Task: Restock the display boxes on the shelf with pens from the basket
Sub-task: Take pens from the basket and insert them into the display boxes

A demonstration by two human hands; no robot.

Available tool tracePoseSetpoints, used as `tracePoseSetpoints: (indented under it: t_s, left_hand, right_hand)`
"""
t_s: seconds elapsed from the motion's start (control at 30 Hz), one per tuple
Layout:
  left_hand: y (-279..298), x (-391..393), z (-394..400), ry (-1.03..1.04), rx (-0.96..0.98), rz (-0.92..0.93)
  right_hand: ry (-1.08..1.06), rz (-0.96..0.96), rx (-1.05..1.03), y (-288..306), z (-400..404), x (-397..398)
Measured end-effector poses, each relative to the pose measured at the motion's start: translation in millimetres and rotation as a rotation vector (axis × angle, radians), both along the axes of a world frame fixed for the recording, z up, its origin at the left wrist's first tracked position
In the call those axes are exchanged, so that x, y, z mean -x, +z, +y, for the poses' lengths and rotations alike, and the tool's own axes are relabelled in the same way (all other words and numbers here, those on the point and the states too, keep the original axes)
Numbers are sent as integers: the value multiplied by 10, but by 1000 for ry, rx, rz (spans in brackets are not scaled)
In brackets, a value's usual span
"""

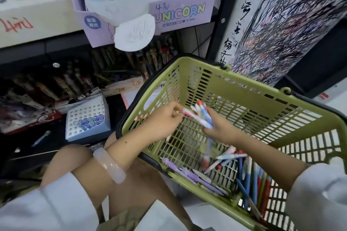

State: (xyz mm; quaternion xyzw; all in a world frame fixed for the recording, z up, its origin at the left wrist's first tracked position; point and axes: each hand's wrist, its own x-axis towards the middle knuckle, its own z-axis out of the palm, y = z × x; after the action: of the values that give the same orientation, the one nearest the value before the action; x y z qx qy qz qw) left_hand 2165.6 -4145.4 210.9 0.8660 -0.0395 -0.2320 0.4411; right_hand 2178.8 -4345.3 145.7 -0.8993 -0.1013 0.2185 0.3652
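Pens [201, 116] sit bunched in the right hand [218, 127], its grip closed round them; the left hand [165, 118] pinches one end. Pull it out gently.

Person wears a loose pale grey-white top; left sleeve [47, 206] and right sleeve [319, 193] both end above the wrist, forearms bare. Cuffs look wide, soft fabric, creased. Left wrist carries a thick smooth bangle [109, 165], translucent pale pink, plain, no markings. A small gold ring [177, 112] shows on a finger of the left hand [167, 118]. Knees bare. Right hand [219, 127] unadorned.
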Motion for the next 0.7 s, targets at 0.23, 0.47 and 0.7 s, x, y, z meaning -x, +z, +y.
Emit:
tracePoseSetpoints:
  t_s: [0.23, 0.47, 0.7]
  left_hand:
    - [119, 108, 18, -8, 267, 284]
    - [243, 194, -26, 129, 739, 251]
    - [409, 324, 101, 210, 745, -113]
  right_hand:
    - [-225, 226, -754, 652, 543, 66]
    - [-226, -13, -708, 960, 857, 198]
    - [-216, -397, -329, 1103, 1025, 231]
